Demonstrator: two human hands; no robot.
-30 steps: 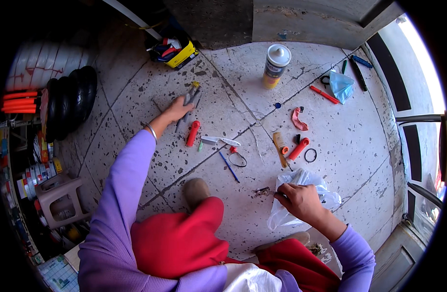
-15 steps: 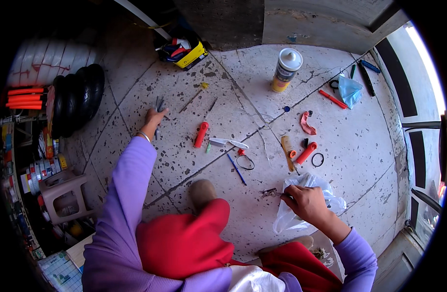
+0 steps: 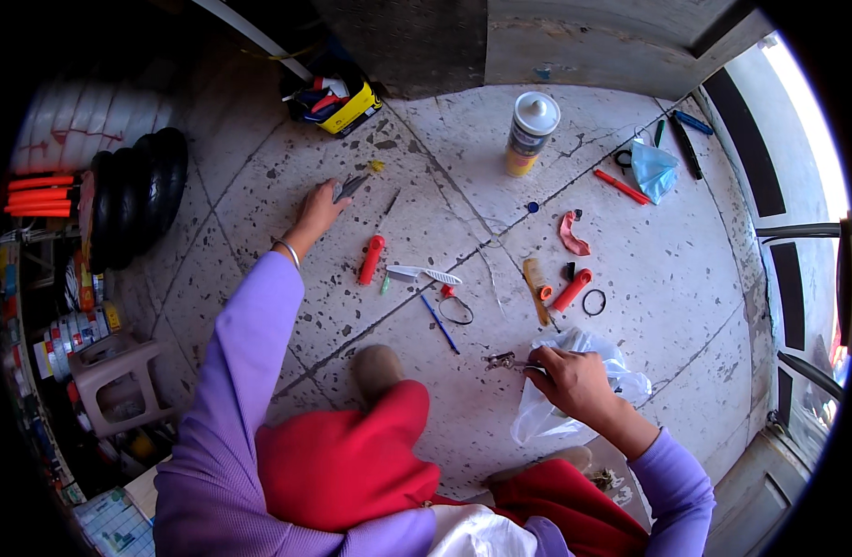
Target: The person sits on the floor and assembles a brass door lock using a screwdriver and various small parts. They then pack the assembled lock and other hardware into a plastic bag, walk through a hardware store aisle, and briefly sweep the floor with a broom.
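Note:
My left hand point(image 3: 322, 212) is closed round a bundle of slim grey pieces point(image 3: 352, 187), too small to name. Their tips lie close to a thin stick's yellow tuft point(image 3: 377, 166). My right hand point(image 3: 572, 376) pinches a small shiny metal piece point(image 3: 500, 360), its exact kind unclear, above a crumpled clear plastic bag point(image 3: 547, 420). Between my hands lie a red handle-like piece point(image 3: 371, 260), a white comb point(image 3: 428, 274), a blue pen point(image 3: 440, 323) and a dark ring point(image 3: 457, 310). Beyond the bag lie a second red piece point(image 3: 572, 291) and an amber comb point(image 3: 536, 286).
A sealant tube point(image 3: 532, 135) stands on the tiles. Rightward are a red marker point(image 3: 621, 187) and a blue face mask point(image 3: 654, 173). A yellow-and-black tool box point(image 3: 350, 111) sits at the back, black tyres point(image 3: 152, 195) and a plastic stool point(image 3: 120, 381) at left.
My left hand has moved right and slightly up toward the yellow-tufted stick, carrying the grey pieces. My right hand keeps pinching the metal piece over the bag. The whole view has shifted a little.

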